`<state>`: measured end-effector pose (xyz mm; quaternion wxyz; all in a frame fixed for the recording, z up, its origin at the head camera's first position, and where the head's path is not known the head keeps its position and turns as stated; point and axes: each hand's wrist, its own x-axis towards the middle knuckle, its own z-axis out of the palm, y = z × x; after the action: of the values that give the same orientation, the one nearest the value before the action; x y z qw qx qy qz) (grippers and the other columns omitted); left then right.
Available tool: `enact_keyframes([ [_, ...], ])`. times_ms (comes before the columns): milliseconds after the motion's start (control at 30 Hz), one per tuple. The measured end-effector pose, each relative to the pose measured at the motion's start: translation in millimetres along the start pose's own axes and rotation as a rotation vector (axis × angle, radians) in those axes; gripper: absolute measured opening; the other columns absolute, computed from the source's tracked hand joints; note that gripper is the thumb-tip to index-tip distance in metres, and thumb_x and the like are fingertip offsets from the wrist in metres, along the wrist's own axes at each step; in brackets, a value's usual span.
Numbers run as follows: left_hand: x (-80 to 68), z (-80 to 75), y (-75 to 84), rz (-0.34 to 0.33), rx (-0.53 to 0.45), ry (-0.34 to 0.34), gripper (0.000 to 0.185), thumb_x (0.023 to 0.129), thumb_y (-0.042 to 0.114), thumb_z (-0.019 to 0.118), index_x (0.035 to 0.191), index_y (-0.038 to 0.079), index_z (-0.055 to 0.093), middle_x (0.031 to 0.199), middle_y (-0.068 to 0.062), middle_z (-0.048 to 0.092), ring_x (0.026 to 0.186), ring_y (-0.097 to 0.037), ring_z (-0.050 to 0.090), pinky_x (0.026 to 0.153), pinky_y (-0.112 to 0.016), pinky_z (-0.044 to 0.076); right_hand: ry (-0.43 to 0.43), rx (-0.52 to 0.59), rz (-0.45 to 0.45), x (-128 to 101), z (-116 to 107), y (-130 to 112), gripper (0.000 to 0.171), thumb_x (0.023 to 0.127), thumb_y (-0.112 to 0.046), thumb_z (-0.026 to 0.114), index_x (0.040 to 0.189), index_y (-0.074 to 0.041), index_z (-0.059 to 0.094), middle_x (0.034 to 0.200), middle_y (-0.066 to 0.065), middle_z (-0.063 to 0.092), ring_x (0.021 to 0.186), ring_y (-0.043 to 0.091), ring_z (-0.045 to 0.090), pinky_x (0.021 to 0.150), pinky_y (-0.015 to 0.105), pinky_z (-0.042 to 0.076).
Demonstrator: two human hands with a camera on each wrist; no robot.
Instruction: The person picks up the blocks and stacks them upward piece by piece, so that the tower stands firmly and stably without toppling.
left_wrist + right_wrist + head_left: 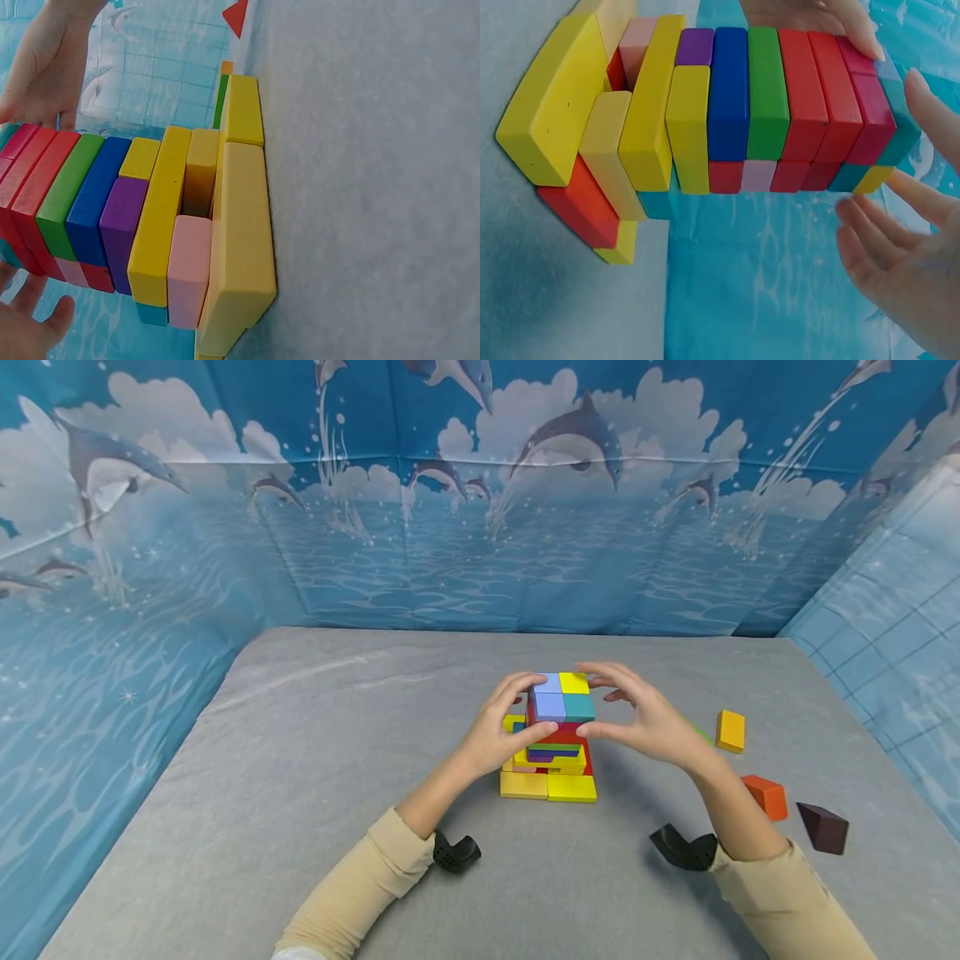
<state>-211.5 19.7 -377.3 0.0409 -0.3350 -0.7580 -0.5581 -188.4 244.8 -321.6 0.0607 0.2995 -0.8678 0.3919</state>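
Block tower (556, 735) between both hands, left (501, 727) and right (647, 718), fingers relaxed, touching its top; pink block (187, 270) only in wrist views.

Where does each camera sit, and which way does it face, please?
Head: above, facing forward and down at the block tower; both sleeved forearms and hands show.
Left wrist: beside the tower, looking across; left hand at bottom edge.
Right wrist: opposite side of the tower; right hand beside it.
All share the tower.
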Motion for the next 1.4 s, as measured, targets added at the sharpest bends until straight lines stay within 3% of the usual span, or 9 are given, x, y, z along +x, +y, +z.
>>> enact_keyframes([
  [200, -0.1, 0.4, 0.3, -0.007, 0.002, -0.002, 0.055, 0.085, 0.017, 0.065, 0.133, 0.015, 0.04, 0.136, -0.005, 0.036, 0.116, -0.018, 0.039, 0.094, -0.047, 0.039, -0.057, 0.097, 0.016, 1, -1, 5, 0.062, 0.079, -0.006, 0.07, 0.134, -0.005, 0.043, 0.134, 0.011, 0.045, 0.113, 0.018, 0.046, 0.087, 0.014, 0.04],
  [667, -0.4, 1.1, 0.0, -0.009, 0.024, 0.014, 0.055, 0.084, 0.017, 0.066, 0.133, 0.017, 0.041, 0.135, -0.003, 0.038, 0.116, -0.016, 0.04, 0.094, -0.034, 0.041, -0.062, 0.103, 0.014, -1, -6, 10, 0.066, 0.077, -0.006, 0.072, 0.135, -0.008, 0.041, 0.134, 0.009, 0.045, 0.114, 0.02, 0.045, 0.089, 0.016, 0.039],
  [800, -0.6, 1.1, 0.8, -0.009, 0.02, 0.012, 0.056, 0.084, 0.017, 0.066, 0.133, 0.017, 0.041, 0.136, -0.003, 0.038, 0.117, -0.016, 0.039, 0.093, -0.033, 0.042, 0.002, 0.085, 0.067, -13, -23, 23, 0.066, 0.078, -0.004, 0.071, 0.136, -0.009, 0.041, 0.133, 0.011, 0.046, 0.113, 0.015, 0.046, 0.087, 0.014, 0.038],
  [900, -1.3, 1.0, 0.9, -0.011, 0.01, 0.015, 0.056, 0.083, 0.017, 0.066, 0.133, 0.017, 0.041, 0.136, -0.003, 0.037, 0.117, -0.017, 0.038, 0.093, -0.034, 0.042, 0.076, 0.024, 0.163, -27, -37, 39, 0.062, 0.08, -0.006, 0.07, 0.136, -0.01, 0.042, 0.129, 0.012, 0.048, 0.109, 0.006, 0.047, 0.084, 0.013, 0.038],
  [1033, -2.4, 1.0, 0.4, -0.012, 0.006, 0.017, 0.058, 0.083, 0.017, 0.067, 0.134, 0.018, 0.04, 0.137, -0.003, 0.037, 0.119, -0.017, 0.037, 0.092, -0.037, 0.042, 0.1, -0.091, 0.306, -50, -51, 66, 0.057, 0.085, -0.016, 0.066, 0.136, -0.007, 0.042, 0.126, 0.018, 0.049, 0.109, 0.018, 0.049, 0.085, 0.029, 0.042],
  [1200, -3.1, 1.3, -0.1, -0.009, -0.003, 0.008, 0.062, 0.082, 0.018, 0.068, 0.136, 0.019, 0.038, 0.137, -0.003, 0.036, 0.119, -0.017, 0.037, 0.092, -0.043, 0.042, 0.028, -0.181, 0.447, -79, -57, 95, 0.056, 0.088, -0.023, 0.062, 0.134, 0.002, 0.04, 0.123, 0.028, 0.047, 0.108, 0.043, 0.046, 0.083, 0.057, 0.039],
  [1400, -3.9, 1.2, 0.7, -0.024, -0.013, -0.001, 0.065, 0.081, 0.016, 0.068, 0.138, 0.019, 0.035, 0.138, -0.003, 0.036, 0.12, -0.018, 0.037, 0.095, -0.041, 0.041, -0.038, -0.295, 0.484, -97, -51, 113, 0.053, 0.083, -0.021, 0.068, 0.124, 0.006, 0.049, 0.112, 0.031, 0.053, 0.1, 0.043, 0.051, 0.078, 0.057, 0.042],
])
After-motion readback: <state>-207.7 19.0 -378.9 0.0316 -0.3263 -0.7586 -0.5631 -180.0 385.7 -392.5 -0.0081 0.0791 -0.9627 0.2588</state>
